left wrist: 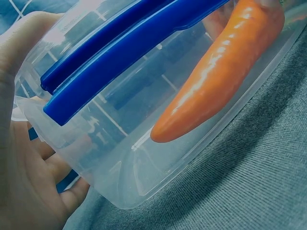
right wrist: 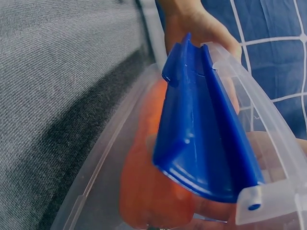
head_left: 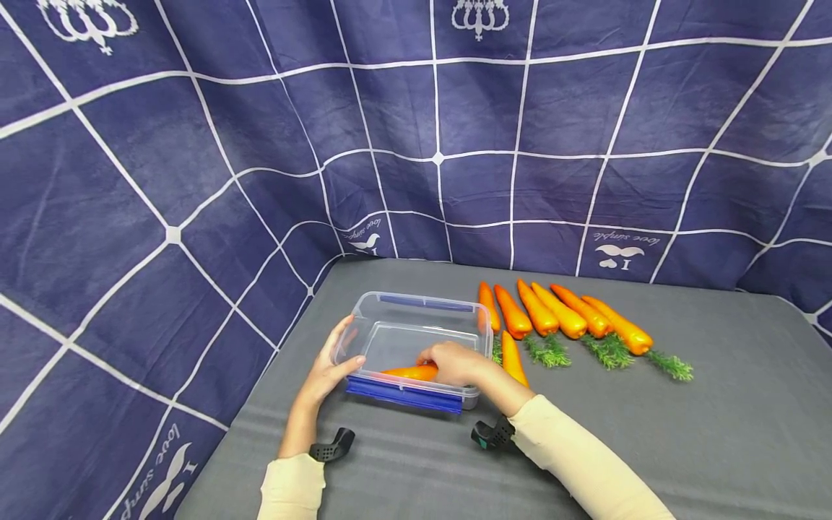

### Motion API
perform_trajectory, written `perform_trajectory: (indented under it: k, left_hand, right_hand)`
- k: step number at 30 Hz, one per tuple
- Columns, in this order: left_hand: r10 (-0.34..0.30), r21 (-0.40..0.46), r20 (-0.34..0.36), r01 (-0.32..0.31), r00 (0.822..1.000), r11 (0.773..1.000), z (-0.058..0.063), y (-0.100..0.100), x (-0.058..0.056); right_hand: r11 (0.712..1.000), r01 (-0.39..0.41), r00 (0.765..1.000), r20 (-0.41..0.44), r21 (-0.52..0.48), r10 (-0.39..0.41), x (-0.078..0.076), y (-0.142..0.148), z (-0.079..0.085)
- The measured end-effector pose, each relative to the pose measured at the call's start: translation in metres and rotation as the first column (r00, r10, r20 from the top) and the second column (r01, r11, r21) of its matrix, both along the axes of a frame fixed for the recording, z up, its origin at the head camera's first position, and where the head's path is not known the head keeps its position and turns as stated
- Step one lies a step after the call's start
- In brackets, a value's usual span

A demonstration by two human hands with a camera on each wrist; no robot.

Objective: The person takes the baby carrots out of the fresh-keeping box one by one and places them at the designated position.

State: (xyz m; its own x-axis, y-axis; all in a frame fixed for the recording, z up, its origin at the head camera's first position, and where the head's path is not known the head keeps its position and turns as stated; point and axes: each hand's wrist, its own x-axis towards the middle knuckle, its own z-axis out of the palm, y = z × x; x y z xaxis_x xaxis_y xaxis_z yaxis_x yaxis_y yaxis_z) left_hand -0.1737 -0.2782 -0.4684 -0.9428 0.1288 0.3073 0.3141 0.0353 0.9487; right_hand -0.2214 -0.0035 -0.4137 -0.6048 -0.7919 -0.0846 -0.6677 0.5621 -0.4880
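Note:
A clear plastic food container (head_left: 416, 332) with blue side clips (head_left: 403, 394) stands uncovered on the grey cloth. My left hand (head_left: 323, 370) grips its left end, thumb at the rim and fingers around the outside wall. Reaching over the right part of the rim, my right hand (head_left: 457, 363) holds the thick end of an orange toy carrot (head_left: 409, 373) inside the container. The carrot lies along the near wall, its tip toward the left. Through the wall in the left wrist view, the carrot (left wrist: 216, 72) shows close to the container's floor.
Several more carrots (head_left: 575, 314) with green leafy tops (head_left: 607, 352) lie in a row right of the container. A single carrot (head_left: 513, 359) is nearer, beside my right wrist. A blue checked curtain (head_left: 481, 188) hangs behind and left of the grey cloth (head_left: 715, 404).

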Motion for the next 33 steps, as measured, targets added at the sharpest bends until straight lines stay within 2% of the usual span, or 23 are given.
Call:
perform_trajectory:
  k: [10, 20, 22, 26, 33]
  left_hand:
    - [0.007, -0.009, 0.010, -0.007, 1.000, 1.000, -0.0010, 0.0017, -0.0008]
    - [-0.007, -0.005, -0.011, 0.007, 1.000, 1.000, -0.0019, 0.0013, -0.0029]
    - [-0.011, -0.002, -0.017, 0.011, 1.000, 1.000, -0.0018, 0.0012, -0.0028]
    - [-0.006, 0.003, -0.011, 0.006, 1.000, 1.000, -0.0016, 0.0009, -0.0026]
    - [0.010, -0.013, -0.014, -0.010, 1.000, 1.000, -0.0021, 0.0000, -0.0032]
  right_hand:
    - [1.000, -0.015, 1.000, 0.001, 0.003, 0.015, -0.0001, 0.0022, -0.0023]
    - [1.000, 0.011, 1.000, 0.005, -0.015, -0.011, -0.0006, 0.0026, -0.0022]
    - [0.999, 0.012, 1.000, -0.003, -0.053, -0.012, -0.0014, 0.0031, -0.0019]
    - [0.985, 0.029, 0.999, 0.036, -0.168, -0.023, -0.0030, 0.0049, -0.0017]
    - [0.928, 0.145, 0.987, 0.118, -0.342, -0.110, -0.0050, 0.0070, -0.0004]
